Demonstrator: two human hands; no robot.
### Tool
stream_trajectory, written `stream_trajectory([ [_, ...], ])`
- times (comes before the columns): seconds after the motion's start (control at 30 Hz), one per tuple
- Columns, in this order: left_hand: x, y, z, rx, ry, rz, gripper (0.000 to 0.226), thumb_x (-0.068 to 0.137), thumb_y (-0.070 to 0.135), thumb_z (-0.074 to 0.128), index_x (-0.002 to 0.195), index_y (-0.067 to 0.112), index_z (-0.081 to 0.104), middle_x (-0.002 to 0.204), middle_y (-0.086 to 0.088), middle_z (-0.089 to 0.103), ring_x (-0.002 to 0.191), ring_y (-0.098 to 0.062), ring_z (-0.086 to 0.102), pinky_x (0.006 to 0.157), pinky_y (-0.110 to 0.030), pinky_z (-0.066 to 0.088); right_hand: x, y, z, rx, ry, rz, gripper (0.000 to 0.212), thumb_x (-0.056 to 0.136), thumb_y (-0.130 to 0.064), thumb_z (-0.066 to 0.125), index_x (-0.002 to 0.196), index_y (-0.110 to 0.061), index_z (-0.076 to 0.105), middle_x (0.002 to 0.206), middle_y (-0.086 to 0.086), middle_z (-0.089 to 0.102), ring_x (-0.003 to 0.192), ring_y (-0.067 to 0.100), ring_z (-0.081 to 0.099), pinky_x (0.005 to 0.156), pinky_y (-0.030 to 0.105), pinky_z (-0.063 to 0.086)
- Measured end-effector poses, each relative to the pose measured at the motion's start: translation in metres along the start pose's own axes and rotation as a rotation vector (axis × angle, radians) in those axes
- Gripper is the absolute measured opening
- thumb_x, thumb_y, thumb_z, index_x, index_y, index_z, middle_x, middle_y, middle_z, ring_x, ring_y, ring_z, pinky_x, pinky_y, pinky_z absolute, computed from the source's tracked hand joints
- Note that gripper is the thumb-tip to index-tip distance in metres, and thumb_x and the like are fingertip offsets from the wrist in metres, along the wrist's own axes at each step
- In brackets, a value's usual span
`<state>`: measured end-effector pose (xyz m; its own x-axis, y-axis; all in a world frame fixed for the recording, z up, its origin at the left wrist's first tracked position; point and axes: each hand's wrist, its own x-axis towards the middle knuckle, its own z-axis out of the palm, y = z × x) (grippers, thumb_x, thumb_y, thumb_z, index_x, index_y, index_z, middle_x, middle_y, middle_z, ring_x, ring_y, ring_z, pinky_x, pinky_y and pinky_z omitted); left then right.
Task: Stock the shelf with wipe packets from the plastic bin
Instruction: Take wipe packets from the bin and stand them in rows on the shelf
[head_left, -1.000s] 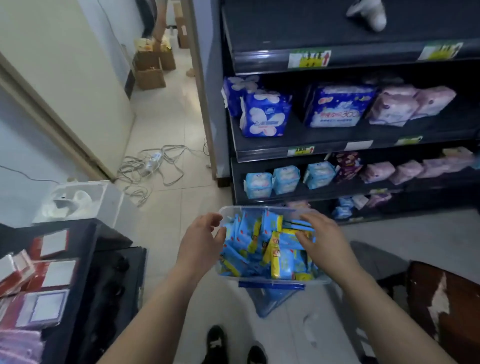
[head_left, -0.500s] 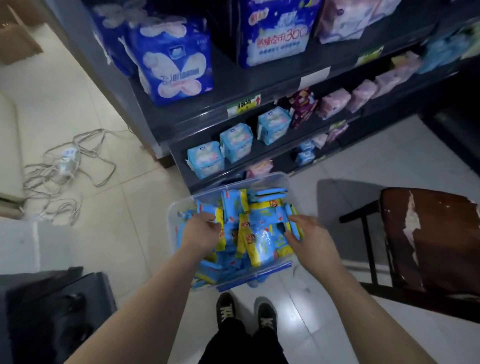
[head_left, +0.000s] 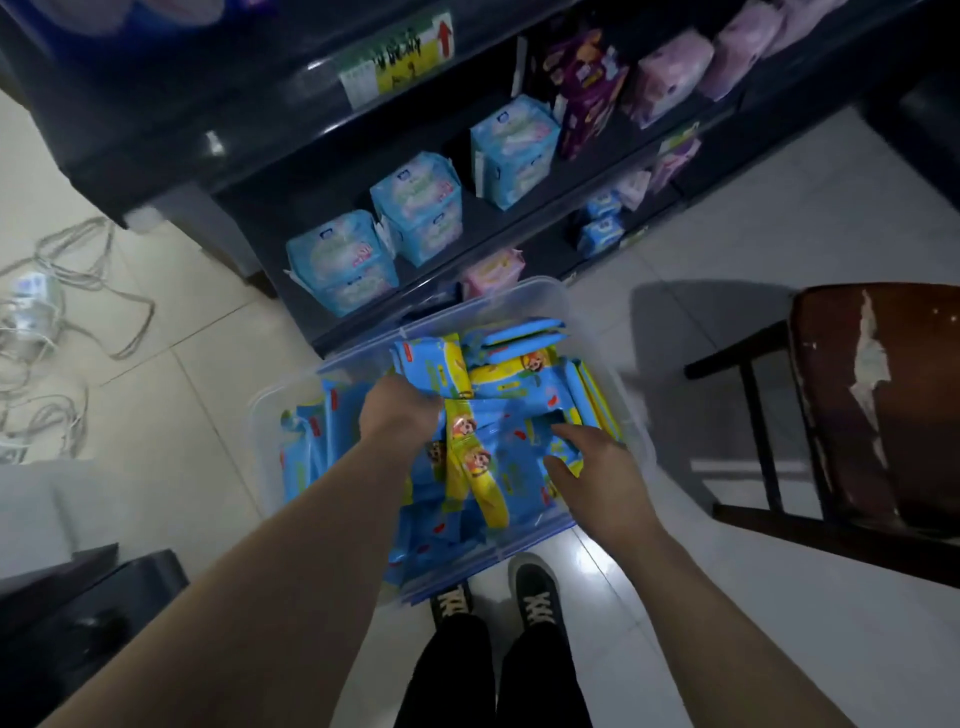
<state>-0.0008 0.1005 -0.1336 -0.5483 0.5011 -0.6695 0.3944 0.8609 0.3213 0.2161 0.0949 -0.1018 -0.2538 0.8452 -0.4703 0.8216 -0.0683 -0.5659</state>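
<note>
Two shoes (head_left: 537, 587) stand on the pale floor (head_left: 675, 597), with their toes just beside the near edge of the bin (head_left: 550, 306). The bin is clear plastic and full of blue and yellow packets (head_left: 524, 395). Both hands are inside it. The left hand (head_left: 400, 413) is on the left side of the pile, and its fingers curl down tight round some packets. The right hand (head_left: 597, 470) lies on top of the pile with its fingers straight and a little apart. It holds nothing. A brown chair (head_left: 872, 405) with a torn seat is to the right of the bin. White cables (head_left: 67, 291) lie in a tangle on the floor to the left. Just past the bin is the dark shelf (head_left: 260, 104). Light blue packs (head_left: 415, 208) sit in a row on it, then a purple box (head_left: 587, 88) and pink packs (head_left: 667, 80).
</note>
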Motion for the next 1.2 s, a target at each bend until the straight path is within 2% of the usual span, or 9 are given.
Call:
stream_trajectory([
  [0.17,0.006,0.005,0.001,-0.027,-0.051,0.022,0.021,0.087,0.030,0.061,0.084,0.009,0.059,0.071,-0.010,0.059,0.061,-0.025,0.056,0.054,-0.031,0.041,0.007,0.005,0.015,0.026,-0.039,0.017,0.041,0.090,-0.022,0.060,0.130,-0.015,0.054,0.132,0.006,0.054,0.102,0.024,0.063,0.088,0.030,0.049],
  [0.27,-0.001,0.001,-0.004,-0.158,0.026,0.114,0.019,0.090,0.024,0.058,0.099,0.009,0.050,0.077,-0.008,0.058,0.072,-0.032,0.061,0.058,-0.036,0.046,0.012,0.003,0.024,0.016,-0.085,0.039,0.047,0.088,-0.022,0.062,0.133,-0.014,0.050,0.131,0.008,0.055,0.108,0.026,0.060,0.089,0.033,0.048],
  [0.43,-0.034,-0.020,-0.026,-0.232,0.349,0.339,0.018,0.092,0.019,0.056,0.090,0.011,0.040,0.068,-0.001,0.046,0.068,-0.030,0.049,0.058,-0.033,0.032,0.023,0.001,0.047,-0.095,-0.177,0.106,0.046,0.085,-0.031,0.063,0.125,-0.015,0.048,0.115,0.008,0.061,0.103,0.026,0.059,0.076,0.035,0.050],
  [0.6,-0.049,-0.048,-0.044,-0.412,0.395,0.320,0.020,0.088,0.031,0.059,0.085,0.028,0.040,0.077,-0.002,0.055,0.072,-0.033,0.063,0.063,-0.052,0.053,0.026,0.000,0.060,-0.168,-0.166,0.133,0.041,0.082,-0.035,0.067,0.111,-0.011,0.052,0.107,0.010,0.058,0.098,0.028,0.058,0.070,0.033,0.044],
  [0.67,-0.056,-0.054,-0.052,-0.401,0.399,0.266,0.021,0.088,0.032,0.059,0.082,0.028,0.040,0.078,-0.003,0.056,0.069,-0.033,0.063,0.058,-0.054,0.053,0.024,-0.006,0.057,-0.208,-0.187,0.087,0.032,0.081,-0.036,0.068,0.095,-0.013,0.050,0.099,0.008,0.057,0.095,0.028,0.058,0.065,0.030,0.038],
  [0.8,-0.080,-0.063,-0.071,-0.530,0.423,0.213,0.019,0.088,0.029,0.061,0.084,0.025,0.043,0.082,-0.010,0.061,0.067,-0.031,0.066,0.055,-0.050,0.056,0.012,-0.031,0.037,-0.201,-0.171,-0.018,0.027,0.079,-0.031,0.070,0.094,-0.014,0.054,0.098,0.006,0.056,0.093,0.026,0.058,0.066,0.028,0.036],
  [0.93,-0.112,-0.072,-0.099,-0.602,0.478,0.186,0.019,0.083,0.039,0.064,0.080,0.033,0.045,0.081,-0.004,0.064,0.072,-0.026,0.066,0.066,-0.052,0.056,-0.006,-0.073,0.004,-0.149,-0.121,-0.162,0.032,0.080,-0.026,0.069,0.071,-0.023,0.040,0.075,-0.005,0.043,0.071,0.019,0.046,0.053,0.027,0.028],
  [1.07,-0.158,-0.078,-0.132,-0.711,0.566,0.124,0.019,0.080,0.031,0.071,0.082,0.032,0.052,0.081,0.005,0.067,0.071,-0.018,0.069,0.067,-0.050,0.057,-0.029,-0.119,-0.029,-0.120,-0.089,-0.313,0.024,0.083,-0.029,0.068,0.082,-0.016,0.047,0.080,-0.003,0.046,0.068,0.017,0.046,0.052,0.023,0.031],
  [1.2,-0.213,-0.094,-0.162,-0.778,0.694,0.078,0.024,0.076,0.014,0.071,0.085,0.030,0.055,0.086,-0.002,0.069,0.071,-0.016,0.067,0.068,-0.040,0.057,-0.059,-0.171,-0.058,-0.094,-0.153,-0.469,0.021,0.088,-0.032,0.061,0.088,-0.015,0.050,0.077,0.005,0.060,0.067,0.021,0.054,0.058,0.038,0.042],
])
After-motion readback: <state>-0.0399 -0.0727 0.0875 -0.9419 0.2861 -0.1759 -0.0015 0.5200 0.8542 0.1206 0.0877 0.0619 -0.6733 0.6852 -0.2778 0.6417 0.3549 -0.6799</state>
